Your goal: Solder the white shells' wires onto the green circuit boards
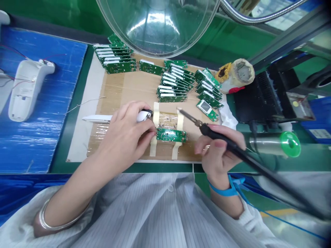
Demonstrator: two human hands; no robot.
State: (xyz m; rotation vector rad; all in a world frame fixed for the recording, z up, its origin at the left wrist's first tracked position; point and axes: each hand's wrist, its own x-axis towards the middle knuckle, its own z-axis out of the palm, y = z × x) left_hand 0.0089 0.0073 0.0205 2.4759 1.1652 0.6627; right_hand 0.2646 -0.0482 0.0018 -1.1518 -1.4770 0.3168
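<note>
My left hand (129, 132) is closed over a white plastic housing (97, 119) with a dark tip. Its thumb and forefinger pinch close to the left end of a green circuit board (170, 135); whatever is between those fingertips is too small to make out, perhaps a thin wire. The board lies flat across two strips of cream tape (177, 150) on the cardboard. In my right hand (221, 148) is a soldering iron (230, 144), gripped like a pen. Its tip points up and left, above and to the right of the board, not touching it.
Rows of upright circuit boards (173, 84) stand at the back of the cardboard (129, 86). A round clear lens (160, 27) hangs over them. A solder spool (274, 144) and a black stand (269, 96) are at right. Another white housing (28, 89) lies on the blue mat (62, 103).
</note>
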